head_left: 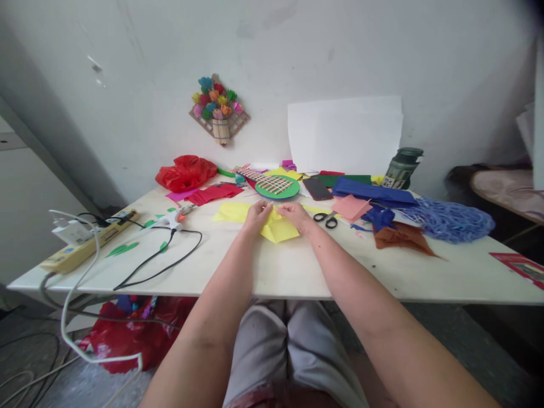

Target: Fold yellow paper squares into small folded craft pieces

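Both hands pinch a sheet of yellow crepe paper [278, 231] above the middle of the white table. My left hand [258, 215] is closed on its upper left part, and my right hand [294, 216] grips the upper right. Between the fingertips the paper looks gathered, though the details are too small to make out. Another yellow piece [232, 212] lies flat just left of my left hand. Black-handled scissors [326, 219] rest to the right of my right hand. Behind the hands sits a green disc [284, 188] with a lattice of pale sticks on it.
A glue gun [175, 220] and its black cord lie at left, near a power strip [91, 241]. Red paper [215, 194], a phone [317, 188], blue paper rolls [374, 192], brown paper [402, 238], blue yarn [454, 220] and a green bottle [402, 169] surround the work spot.
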Available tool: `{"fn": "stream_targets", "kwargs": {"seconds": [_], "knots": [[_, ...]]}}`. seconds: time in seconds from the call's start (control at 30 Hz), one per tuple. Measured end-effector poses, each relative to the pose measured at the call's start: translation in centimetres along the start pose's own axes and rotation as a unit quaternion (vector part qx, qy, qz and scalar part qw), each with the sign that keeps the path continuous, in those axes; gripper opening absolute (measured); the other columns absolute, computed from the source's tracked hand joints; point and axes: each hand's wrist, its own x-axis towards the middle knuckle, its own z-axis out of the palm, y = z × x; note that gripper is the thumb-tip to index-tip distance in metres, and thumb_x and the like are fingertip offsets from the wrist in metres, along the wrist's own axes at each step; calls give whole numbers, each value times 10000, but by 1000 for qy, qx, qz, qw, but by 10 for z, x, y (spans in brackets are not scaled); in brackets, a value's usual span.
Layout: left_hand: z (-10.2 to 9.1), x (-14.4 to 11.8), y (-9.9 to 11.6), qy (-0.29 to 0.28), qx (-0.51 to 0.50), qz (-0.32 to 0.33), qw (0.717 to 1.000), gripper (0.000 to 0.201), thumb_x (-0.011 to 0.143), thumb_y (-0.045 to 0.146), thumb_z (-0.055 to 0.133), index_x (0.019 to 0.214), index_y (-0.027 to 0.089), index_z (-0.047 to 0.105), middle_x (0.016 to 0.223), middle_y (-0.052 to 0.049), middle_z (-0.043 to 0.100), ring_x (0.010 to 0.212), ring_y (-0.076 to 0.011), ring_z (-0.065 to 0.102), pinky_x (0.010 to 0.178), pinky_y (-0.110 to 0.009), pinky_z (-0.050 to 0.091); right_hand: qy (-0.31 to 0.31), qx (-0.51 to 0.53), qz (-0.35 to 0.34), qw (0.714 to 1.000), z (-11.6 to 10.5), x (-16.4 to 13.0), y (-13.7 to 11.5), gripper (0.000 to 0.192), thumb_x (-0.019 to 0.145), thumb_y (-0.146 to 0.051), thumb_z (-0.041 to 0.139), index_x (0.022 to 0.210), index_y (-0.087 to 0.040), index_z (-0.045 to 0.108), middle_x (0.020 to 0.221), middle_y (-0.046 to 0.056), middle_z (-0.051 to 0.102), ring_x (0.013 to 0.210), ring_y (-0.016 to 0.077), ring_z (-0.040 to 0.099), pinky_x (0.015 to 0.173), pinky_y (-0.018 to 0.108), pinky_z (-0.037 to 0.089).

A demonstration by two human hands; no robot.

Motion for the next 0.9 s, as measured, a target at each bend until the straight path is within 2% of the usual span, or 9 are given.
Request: {"fn": "stream_targets", "kwargs": {"seconds": [0.17,0.5,0.67,0.9], "knots": [[0,2,-3,14,40,19,999,310,687,469,500,652,165,451,472,52,397,423,-59,345,402,-177,222,-27,22,42,999,-1,-3,-3,282,619,-412,590,637,-133,551,540,-10,543,478,93,480,465,214,374],[-1,3,-1,35,116,41,992,357,694,470,478,535,162,392,477,49,333,480,-67,308,443,-195,222,1,-9,19,1000,0,-2,-3,270,594,-399,613,566,-137,553,472,-24,503,467,107,476,453,223,361],[-1,3,-2,33,114,54,991,357,698,470,470,540,169,359,490,51,315,482,-67,291,444,-197,218,-6,-6,22,1000,0,-5,-6,267,599,-400,616,594,-136,576,497,-14,525,508,117,494,471,225,371],[0,0,0,6,119,55,991,361,708,495,442,565,166,402,505,46,342,490,-71,315,452,-198,236,-35,7,-3,999,-2,-4,-4,264,604,-392,607,609,-133,560,525,-28,519,498,97,468,491,222,361]]}}
